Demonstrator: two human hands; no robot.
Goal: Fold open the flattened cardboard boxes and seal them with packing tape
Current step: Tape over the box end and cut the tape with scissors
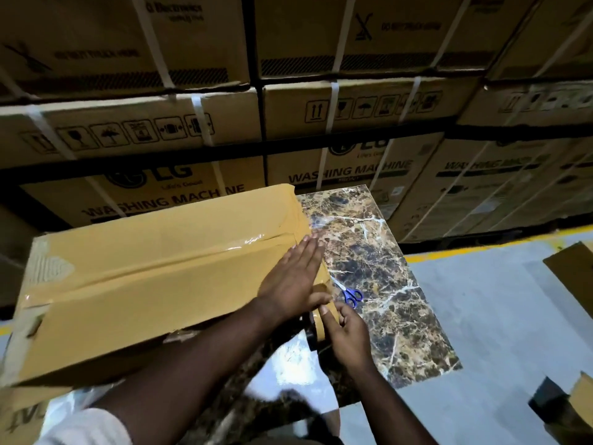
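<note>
A folded-up brown cardboard box (134,284) lies on a marble-patterned table (385,268), with clear glossy tape along its top seam. My left hand (293,281) lies flat, fingers stretched, on the box's right end where the tape runs over the edge. My right hand (348,332) grips a roll of brown packing tape (321,329) just below the box's right corner, thumb on the roll. Blue-handled scissors (351,297) lie on the table just right of both hands.
Strapped washing-machine cartons (353,123) are stacked high behind the table. Grey floor with a yellow line (481,248) lies to the right. More cardboard pieces (574,268) sit at the right edge and another box (19,412) at the lower left.
</note>
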